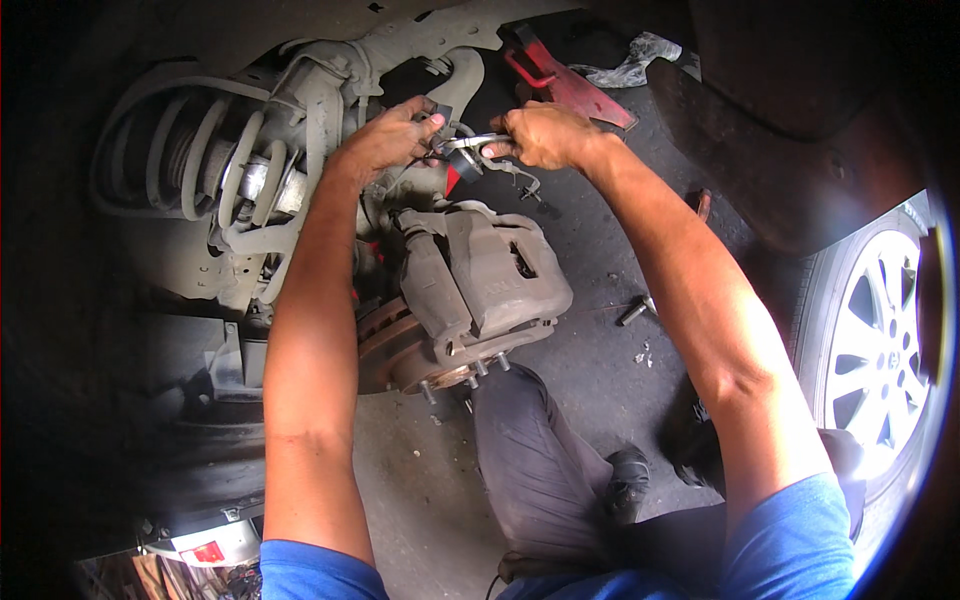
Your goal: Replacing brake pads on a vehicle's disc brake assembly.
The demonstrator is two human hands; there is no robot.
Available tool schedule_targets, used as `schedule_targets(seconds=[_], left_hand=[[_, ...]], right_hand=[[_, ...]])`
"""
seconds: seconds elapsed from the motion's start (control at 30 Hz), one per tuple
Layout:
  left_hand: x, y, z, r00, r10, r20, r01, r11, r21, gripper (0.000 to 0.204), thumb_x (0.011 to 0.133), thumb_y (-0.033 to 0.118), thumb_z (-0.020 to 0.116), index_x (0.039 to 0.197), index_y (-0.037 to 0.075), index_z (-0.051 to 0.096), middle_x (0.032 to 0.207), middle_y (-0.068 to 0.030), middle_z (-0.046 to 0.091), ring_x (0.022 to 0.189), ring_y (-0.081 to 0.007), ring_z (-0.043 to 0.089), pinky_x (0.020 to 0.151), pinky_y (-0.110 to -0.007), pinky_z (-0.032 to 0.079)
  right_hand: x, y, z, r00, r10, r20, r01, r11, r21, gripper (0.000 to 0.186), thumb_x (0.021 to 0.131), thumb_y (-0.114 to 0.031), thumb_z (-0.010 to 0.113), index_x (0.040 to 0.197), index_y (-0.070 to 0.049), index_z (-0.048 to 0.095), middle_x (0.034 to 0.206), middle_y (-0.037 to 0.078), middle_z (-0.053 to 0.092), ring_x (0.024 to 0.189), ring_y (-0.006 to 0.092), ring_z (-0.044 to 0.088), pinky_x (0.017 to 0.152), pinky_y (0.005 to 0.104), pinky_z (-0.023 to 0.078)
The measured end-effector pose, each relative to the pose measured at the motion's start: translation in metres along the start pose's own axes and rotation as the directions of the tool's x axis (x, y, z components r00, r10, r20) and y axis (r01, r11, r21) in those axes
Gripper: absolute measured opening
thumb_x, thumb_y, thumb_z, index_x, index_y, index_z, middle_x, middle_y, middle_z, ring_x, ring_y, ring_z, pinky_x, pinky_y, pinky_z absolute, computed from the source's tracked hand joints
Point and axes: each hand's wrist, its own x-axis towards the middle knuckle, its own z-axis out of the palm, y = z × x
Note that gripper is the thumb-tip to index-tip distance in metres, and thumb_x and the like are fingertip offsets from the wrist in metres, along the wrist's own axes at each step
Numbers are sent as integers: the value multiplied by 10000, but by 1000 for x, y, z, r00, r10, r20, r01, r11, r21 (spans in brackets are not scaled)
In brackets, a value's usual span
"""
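Observation:
Both arms reach forward over a wheel hub with its wheel off. My right hand (548, 135) is closed around a shiny metal hand tool (480, 141), whose exact kind I cannot make out. The tool's far end meets a small dark part near my left fingers. My left hand (395, 138) pinches a small dark part (440, 113) beside the suspension. Just below the tool a bent thin line with a bracket (522, 180) sticks out. Closer to me sits the grey brake caliper (505, 270), over the rusty brake disc (405, 350) with its wheel studs.
A coil spring (243, 170) around a shock absorber stands at the left. A red jack stand (575, 80) is on the floor beyond my right hand. A wheel (885, 345) lies to the right, and a metal socket-like piece (636, 311) is on the floor.

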Motion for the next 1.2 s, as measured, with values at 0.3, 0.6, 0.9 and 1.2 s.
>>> schedule_targets(seconds=[0.3,0.6,0.9,1.2], left_hand=[[-2,4,2,1000,8,18,-7,999,-47,407,1019,307,595,1289,18,503,861,-13,561,701,-73,491,711,-249,527],[1,0,1,999,38,0,-38,998,49,406,1021,303,591,1295,17,504,849,-11,563,708,-83,495,699,-259,504],[1,0,0,999,39,-8,-39,999,34,348,1030,308,575,1227,24,539,823,3,532,717,-87,487,706,-273,516],[0,1,0,998,57,-1,-57,995,79,388,1026,320,579,1258,14,528,836,-6,527,736,-90,486,721,-283,529]], right_hand=[[0,-1,9,997,34,-74,-38,998,-49,544,957,-580,511,1191,-114,668,914,211,712,949,430,674,825,527,527],[-1,-13,9,985,151,-82,-159,983,-93,247,838,-191,630,982,-27,745,999,225,722,970,383,707,867,461,562],[3,4,33,942,-105,-318,63,988,-140,317,934,-340,610,1049,-73,737,911,233,719,908,384,707,839,473,559],[6,10,28,993,-46,-111,41,998,-40,432,998,-459,513,1174,-106,687,897,262,684,943,448,651,831,528,508]])
